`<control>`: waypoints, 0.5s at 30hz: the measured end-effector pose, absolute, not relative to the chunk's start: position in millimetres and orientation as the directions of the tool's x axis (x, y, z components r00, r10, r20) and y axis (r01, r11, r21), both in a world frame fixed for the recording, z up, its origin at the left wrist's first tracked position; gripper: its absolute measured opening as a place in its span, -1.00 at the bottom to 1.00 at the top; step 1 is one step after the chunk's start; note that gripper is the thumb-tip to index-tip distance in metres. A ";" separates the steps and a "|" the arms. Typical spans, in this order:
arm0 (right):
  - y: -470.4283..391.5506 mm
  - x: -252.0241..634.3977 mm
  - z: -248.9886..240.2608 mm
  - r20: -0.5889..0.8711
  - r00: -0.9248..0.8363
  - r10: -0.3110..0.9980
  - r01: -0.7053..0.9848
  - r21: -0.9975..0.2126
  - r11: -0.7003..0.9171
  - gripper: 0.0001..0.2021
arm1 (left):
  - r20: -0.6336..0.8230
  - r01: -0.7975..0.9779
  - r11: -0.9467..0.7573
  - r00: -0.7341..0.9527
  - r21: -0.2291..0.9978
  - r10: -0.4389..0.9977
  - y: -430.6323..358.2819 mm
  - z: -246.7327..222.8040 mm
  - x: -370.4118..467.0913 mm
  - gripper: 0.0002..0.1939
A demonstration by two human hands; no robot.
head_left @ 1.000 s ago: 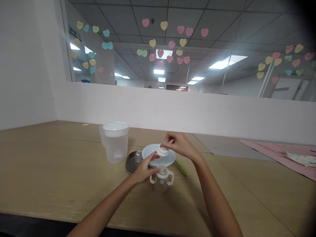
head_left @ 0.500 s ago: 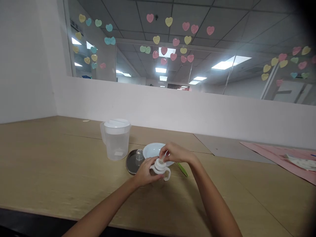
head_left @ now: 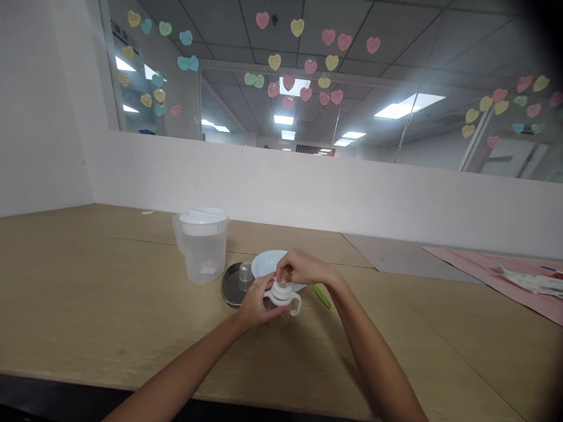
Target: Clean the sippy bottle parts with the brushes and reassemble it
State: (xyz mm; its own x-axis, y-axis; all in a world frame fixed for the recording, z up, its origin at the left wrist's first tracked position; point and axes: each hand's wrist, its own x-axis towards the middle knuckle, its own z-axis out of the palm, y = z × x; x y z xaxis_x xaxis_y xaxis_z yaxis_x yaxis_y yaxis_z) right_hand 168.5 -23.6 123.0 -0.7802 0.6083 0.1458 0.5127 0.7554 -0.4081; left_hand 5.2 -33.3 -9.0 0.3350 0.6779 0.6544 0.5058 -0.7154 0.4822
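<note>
A baby bottle (head_left: 281, 295) with a white collar and white side handles stands upright near the middle of the table. My left hand (head_left: 257, 303) is wrapped round its left side, thumb at the front. From above, my right hand (head_left: 299, 267) pinches the clear nipple (head_left: 283, 282) on top of the collar. Just left of the bottle, a clear dome-shaped cap (head_left: 245, 273) stands on a dark grey tray (head_left: 230, 291). Behind my hands lies a white bowl (head_left: 264, 262), partly hidden by them. The bottle's lower body is transparent and hard to make out.
A lidded clear pitcher (head_left: 204, 249) stands on the left with liquid in it. Right of the bowl lies a green-handled utensil (head_left: 322, 296). A pink cloth (head_left: 475, 271) with a pale packet (head_left: 530, 282) is at the far right. A white wall (head_left: 281, 181) bounds the table behind.
My right hand has shifted slightly in its pinch on the nipple. The left hand keeps its hold on the bottle. The whole view has moved a little.
</note>
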 end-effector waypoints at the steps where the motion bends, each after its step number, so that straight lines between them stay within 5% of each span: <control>1: -22.7 168.3 122.8 0.142 -0.795 0.590 0.486 -0.433 0.759 -0.68 | 0.656 0.501 -0.719 0.337 0.482 0.675 -32.8 -9.1 5.4 -0.25; 7: -14.5 163.7 118.6 0.032 -0.854 0.520 0.370 -0.665 0.649 -0.64 | 0.661 0.499 -0.729 0.350 0.468 0.664 -34.0 -6.0 6.6 -0.37; 15: -27.6 171.5 132.4 0.041 -0.831 0.555 0.455 -0.525 0.719 -0.68 | 0.694 0.537 -0.742 0.350 0.401 0.629 -36.6 -5.8 7.1 -0.39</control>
State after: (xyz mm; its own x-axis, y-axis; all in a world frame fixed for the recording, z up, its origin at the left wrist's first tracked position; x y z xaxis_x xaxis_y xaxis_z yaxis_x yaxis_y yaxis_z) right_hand 171.5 -27.6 132.4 -0.8306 0.5554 0.0406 0.4554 0.7194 -0.5245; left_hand 7.1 -36.6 -5.8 0.3502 0.6287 0.6944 0.5368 -0.7422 0.4013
